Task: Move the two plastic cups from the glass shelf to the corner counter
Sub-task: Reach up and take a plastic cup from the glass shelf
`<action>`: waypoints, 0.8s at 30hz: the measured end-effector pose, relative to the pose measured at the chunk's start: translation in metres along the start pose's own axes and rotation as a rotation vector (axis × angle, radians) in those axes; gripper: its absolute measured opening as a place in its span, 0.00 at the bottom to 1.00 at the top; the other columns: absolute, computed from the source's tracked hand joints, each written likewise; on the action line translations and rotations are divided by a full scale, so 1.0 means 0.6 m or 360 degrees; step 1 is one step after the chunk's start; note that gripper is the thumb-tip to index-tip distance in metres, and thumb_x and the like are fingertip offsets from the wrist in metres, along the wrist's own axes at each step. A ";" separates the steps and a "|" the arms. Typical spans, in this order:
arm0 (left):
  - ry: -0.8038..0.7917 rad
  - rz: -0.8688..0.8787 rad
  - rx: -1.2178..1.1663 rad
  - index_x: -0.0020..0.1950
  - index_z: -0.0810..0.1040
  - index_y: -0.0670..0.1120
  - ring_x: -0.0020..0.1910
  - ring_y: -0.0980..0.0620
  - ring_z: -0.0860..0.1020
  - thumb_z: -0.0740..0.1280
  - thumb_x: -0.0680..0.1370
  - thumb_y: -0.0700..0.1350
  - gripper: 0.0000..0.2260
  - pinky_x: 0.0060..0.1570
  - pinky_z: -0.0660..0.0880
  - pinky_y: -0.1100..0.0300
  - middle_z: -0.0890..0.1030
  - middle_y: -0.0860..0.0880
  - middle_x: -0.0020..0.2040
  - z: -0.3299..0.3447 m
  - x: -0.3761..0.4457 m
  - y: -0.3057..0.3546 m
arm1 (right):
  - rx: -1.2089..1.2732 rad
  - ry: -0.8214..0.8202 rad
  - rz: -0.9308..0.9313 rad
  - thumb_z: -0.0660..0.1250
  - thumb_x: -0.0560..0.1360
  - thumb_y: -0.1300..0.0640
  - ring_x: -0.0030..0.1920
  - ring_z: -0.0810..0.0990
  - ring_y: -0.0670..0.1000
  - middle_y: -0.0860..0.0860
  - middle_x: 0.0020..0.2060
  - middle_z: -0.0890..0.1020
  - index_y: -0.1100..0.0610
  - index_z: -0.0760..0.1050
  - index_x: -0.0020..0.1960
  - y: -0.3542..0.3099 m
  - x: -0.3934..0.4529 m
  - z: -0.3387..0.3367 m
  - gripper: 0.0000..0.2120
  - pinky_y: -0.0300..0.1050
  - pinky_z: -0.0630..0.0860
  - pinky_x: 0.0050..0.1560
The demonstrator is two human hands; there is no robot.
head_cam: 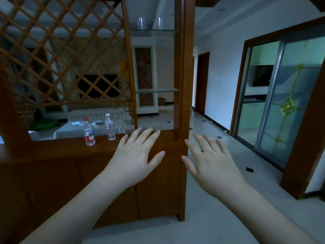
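Observation:
Two clear plastic cups stand side by side on the upper glass shelf point(154, 30) of a wooden room divider, one on the left point(141, 23) and one on the right point(159, 22). Both are high above my hands. My left hand point(135, 154) is stretched out flat with fingers spread, in front of the wooden counter point(61, 148). My right hand point(209, 159) is spread the same way, just right of the divider's post. Neither hand holds anything.
Two water bottles, red-capped point(89, 132) and white-capped point(110, 127), stand on the counter at left. A lower glass shelf point(157, 90) sits between the wooden posts point(184, 76). Lattice screen point(61, 55) fills the left. A sliding glass door point(290, 103) is at right over tiled floor.

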State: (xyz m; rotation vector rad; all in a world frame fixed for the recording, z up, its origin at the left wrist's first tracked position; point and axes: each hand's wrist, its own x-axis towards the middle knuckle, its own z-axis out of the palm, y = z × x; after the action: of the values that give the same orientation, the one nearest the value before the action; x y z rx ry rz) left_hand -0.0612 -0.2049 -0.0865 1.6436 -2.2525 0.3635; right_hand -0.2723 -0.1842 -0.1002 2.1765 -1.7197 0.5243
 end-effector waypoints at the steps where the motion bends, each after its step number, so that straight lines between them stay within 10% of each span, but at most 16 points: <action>1: -0.0005 -0.0001 0.0017 0.79 0.45 0.59 0.79 0.51 0.45 0.42 0.76 0.68 0.33 0.75 0.44 0.45 0.50 0.54 0.81 0.012 0.011 0.006 | 0.0016 -0.0001 0.0002 0.37 0.75 0.35 0.75 0.54 0.53 0.51 0.76 0.59 0.45 0.54 0.75 0.009 0.009 0.009 0.32 0.54 0.46 0.72; 24: 0.0049 -0.0129 0.0070 0.79 0.52 0.56 0.78 0.50 0.54 0.39 0.77 0.66 0.32 0.76 0.50 0.43 0.60 0.53 0.80 0.157 0.185 -0.272 | 0.0108 -0.0023 -0.0060 0.42 0.77 0.37 0.75 0.57 0.53 0.51 0.75 0.64 0.48 0.57 0.76 -0.132 0.336 0.240 0.30 0.53 0.49 0.73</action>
State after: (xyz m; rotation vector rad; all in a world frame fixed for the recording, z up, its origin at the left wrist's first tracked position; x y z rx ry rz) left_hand 0.0528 -0.3877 -0.1253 1.7336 -2.1627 0.4182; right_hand -0.1403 -0.4060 -0.1342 2.2599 -1.6883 0.5665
